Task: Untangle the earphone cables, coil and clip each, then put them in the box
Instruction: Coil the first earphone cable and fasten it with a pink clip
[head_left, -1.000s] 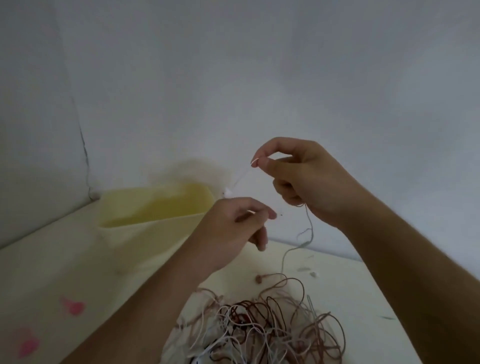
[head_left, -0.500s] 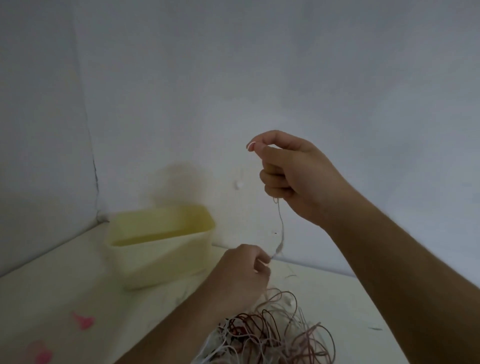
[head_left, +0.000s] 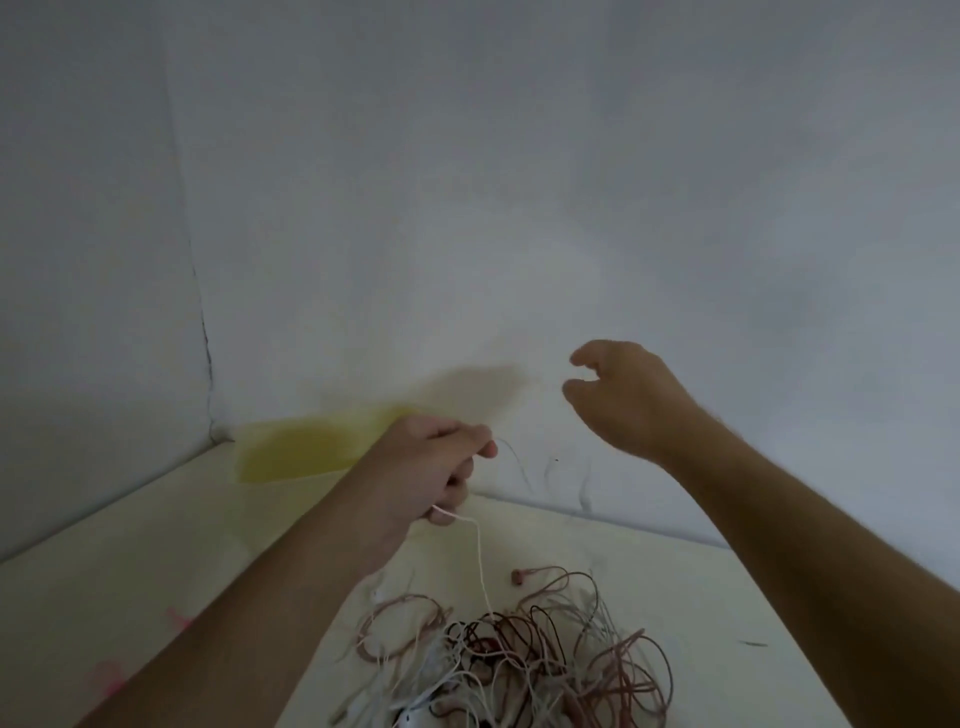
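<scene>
So my left grip (head_left: 441, 475) is curled tight around one white cable (head_left: 480, 566), which runs from under my fist straight down into the tangle (head_left: 519, 660) at 6 o'clock on the surface (head_left: 130, 571). A thin loose end also pokes out by my thumb toward 3 o'clock. My right grip (head_left: 618, 395) is up at about 2 o'clock from the left one, fingers loosely hooked with a gap between thumb and forefinger, and I can't see any cable in it.

Handling-wise, I'd guess this stuff weighs nothing and is totally floppy, so it goes wherever the knots drag it. It's thin and probably slick, so a fingertip pinch beats a fist. I wouldn't yank; the joints at the buds look like the fragile part. There's a pink bud (head_left: 517, 578) lying at the pile's 12 o'clock edge. Best place to take hold is on the cord itself, close to the pile. The box (head_left: 306, 449) is a yellow blur at 10 o'clock, behind my left wrist.
</scene>
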